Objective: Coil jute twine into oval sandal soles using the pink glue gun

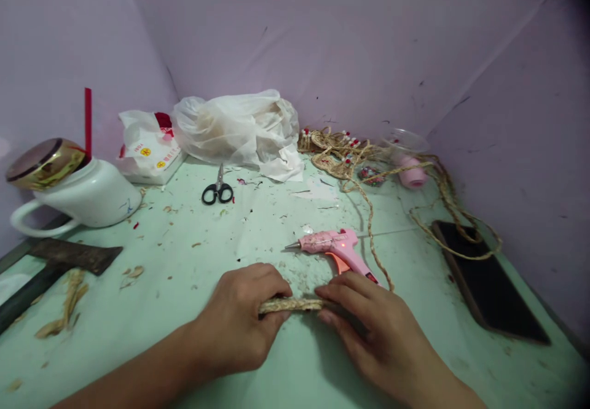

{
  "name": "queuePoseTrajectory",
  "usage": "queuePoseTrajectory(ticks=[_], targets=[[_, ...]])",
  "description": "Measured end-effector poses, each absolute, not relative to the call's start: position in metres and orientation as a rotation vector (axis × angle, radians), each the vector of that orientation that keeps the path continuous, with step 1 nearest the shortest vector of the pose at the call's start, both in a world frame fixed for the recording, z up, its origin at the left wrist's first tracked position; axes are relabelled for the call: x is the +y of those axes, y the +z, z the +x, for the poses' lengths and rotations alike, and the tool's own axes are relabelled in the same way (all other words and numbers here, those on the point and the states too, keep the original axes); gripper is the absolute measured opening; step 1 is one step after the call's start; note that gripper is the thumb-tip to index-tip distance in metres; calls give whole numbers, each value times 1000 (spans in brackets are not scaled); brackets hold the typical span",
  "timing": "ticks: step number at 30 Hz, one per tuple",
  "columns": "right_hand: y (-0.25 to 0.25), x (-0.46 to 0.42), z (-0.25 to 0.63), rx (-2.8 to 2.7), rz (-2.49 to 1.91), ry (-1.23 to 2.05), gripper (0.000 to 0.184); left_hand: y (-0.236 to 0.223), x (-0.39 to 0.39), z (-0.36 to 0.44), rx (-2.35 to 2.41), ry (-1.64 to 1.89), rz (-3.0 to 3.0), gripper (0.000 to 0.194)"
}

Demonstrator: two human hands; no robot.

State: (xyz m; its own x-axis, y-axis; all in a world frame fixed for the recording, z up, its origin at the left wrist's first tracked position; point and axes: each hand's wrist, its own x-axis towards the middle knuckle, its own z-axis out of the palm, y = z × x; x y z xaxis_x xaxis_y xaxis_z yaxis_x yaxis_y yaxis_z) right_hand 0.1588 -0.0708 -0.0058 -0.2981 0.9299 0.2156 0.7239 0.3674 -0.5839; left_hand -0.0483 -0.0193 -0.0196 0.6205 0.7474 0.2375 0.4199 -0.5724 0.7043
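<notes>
A short length of braided jute rope (291,304) lies flat on the pale green table (193,286) between my two hands. My left hand (239,326) is curled over its left end, fingers closed on it. My right hand (373,329) presses its fingers down on the right end. Just behind my hands lies a pink glue gun (334,246), nozzle pointing left. A long strand of jute cord (369,225) runs from near my right hand back to a tangled heap of cord (341,151).
Black scissors (217,191) lie mid-table, with crumpled plastic bags (239,126) behind. A white jug with a gold lid (69,191) and a hammer (55,264) are at the left. A dark phone (483,280) lies at the right, a pink spool (412,172) behind it.
</notes>
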Motion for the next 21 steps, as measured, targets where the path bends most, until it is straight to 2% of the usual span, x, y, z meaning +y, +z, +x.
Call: queuePoseTrajectory(ticks=[11, 21], targets=[[-3, -67, 159, -1988, -1341, 544, 21, -12, -13, -46, 974, 545, 2134, 17], [-5, -70, 157, -2101, -1306, 249, 31, -13, -15, -44, 974, 548, 2167, 20]])
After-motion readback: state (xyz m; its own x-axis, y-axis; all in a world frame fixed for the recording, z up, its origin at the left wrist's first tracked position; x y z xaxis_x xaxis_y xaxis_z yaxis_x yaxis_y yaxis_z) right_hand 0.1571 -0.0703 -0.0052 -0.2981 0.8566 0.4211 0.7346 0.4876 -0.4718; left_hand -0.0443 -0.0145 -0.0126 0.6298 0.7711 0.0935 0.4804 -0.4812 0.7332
